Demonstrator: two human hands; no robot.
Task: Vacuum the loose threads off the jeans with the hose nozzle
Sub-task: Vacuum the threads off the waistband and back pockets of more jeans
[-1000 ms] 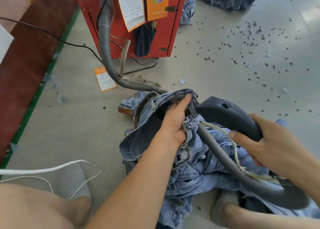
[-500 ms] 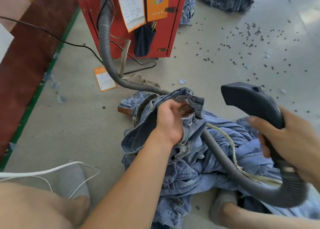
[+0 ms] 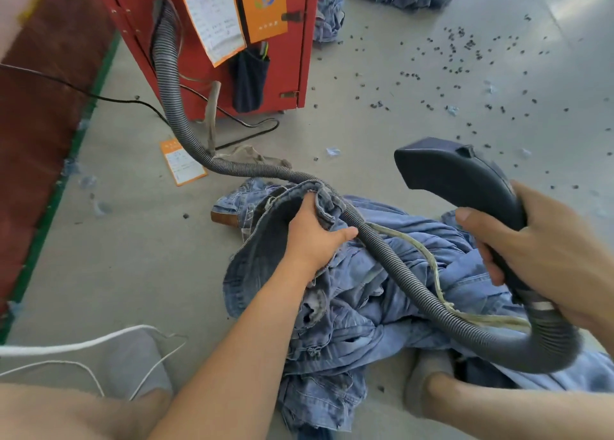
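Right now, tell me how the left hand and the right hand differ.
The left hand grips the jeans at the waistband, low on the pile; the right hand grips the nozzle, held above the jeans. The left hand clutches soft denim, the right hard plastic. Both are bare and holding something.

One hose nozzle (image 3: 458,173), one hose (image 3: 392,260), two hands, two orange sheets on the cabinet.

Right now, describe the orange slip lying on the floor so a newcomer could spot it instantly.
Start at the red cabinet at the top of the view and follow the grey ribbed hose down its front to the concrete. The orange slip lies flat just left of the hose's bend. Unlike the two orange sheets hanging on the cabinet, it is small and on the floor.
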